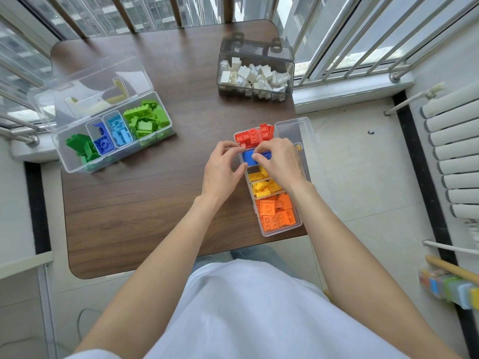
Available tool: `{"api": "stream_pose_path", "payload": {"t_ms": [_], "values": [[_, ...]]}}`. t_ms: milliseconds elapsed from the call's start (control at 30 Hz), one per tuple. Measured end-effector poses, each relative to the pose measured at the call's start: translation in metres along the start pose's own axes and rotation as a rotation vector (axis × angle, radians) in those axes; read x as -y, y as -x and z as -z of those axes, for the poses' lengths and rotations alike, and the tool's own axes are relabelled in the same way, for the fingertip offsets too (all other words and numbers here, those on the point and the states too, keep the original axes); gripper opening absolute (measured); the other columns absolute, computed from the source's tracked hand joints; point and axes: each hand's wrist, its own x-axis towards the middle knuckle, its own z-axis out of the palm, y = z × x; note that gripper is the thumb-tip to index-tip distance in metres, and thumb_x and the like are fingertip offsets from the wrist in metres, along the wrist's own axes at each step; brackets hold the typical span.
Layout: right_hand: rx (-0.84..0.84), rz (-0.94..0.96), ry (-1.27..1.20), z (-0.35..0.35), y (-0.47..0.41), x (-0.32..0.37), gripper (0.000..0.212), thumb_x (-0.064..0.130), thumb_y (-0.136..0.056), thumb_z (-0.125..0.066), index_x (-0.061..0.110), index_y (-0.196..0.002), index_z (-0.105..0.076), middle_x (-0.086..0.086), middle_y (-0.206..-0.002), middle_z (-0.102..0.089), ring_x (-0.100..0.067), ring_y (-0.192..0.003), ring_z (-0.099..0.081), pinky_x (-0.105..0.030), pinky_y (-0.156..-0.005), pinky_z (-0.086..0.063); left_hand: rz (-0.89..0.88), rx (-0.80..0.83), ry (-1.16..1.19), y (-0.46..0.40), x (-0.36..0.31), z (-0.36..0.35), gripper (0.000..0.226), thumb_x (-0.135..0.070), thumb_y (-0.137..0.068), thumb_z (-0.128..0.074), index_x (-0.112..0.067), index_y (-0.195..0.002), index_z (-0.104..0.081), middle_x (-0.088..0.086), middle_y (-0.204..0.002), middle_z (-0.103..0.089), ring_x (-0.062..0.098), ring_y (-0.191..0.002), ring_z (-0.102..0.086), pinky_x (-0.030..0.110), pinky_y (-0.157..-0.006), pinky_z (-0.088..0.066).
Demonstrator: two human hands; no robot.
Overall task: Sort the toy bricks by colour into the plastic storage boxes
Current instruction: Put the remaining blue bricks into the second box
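blue bricks (251, 157) are sitting in the second compartment of a clear divided box (298, 224) at the right edge of the dark wooden table (145, 203), and both hands are working over them. the left hand (223, 169) is curling its fingers, thumb and forefinger touching the compartment's rim and the blue brick's edge. the right hand (281, 161) is pinching a blue brick with bent fingers. red bricks (255, 137) are filling the far compartment, yellow bricks (263, 187) the next ones, orange bricks (277, 215) the nearest. a second open box (64, 161) is lying well apart at the left, holding green bricks (145, 117) and other blue pieces. a lidded box of white bricks (255, 77) is standing at the far side.
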Motion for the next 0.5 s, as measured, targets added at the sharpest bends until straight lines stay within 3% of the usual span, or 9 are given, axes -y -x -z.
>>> {"api": "stream_pose_path", "payload": {"t_ms": [233,500], "values": [[-0.043,-0.139,-0.081,0.001,-0.004,0.01,0.015,0.025,-0.085,-0.07,0.013,-0.093,-0.068,-0.002,-0.092,-0.069,-0.014,-0.083,-0.064,-0.023,-0.067,-0.05,0.014,0.007,-0.04,0.0,-0.002,-0.001,0.033,-0.026,-0.082,-0.071,-0.017,-0.114,-0.064,0.0,-0.119,-0.054,0.012,-0.111,-0.051,0.021,-0.086,-0.044],[0.034,-0.232,-0.034,0.003,-0.011,0.006,0.022,0.031,-0.084,-0.069,0.012,-0.095,-0.073,-0.003,-0.094,-0.072,-0.017,-0.088,-0.065,-0.03,-0.074,-0.053,-0.003,0.025,-0.085,-0.001,-0.003,0.0,0.035,-0.029,-0.081,-0.072,-0.021,-0.114,-0.065,0.002,-0.12,-0.053,0.013,-0.11,-0.049,0.02,-0.083,-0.041]]}}
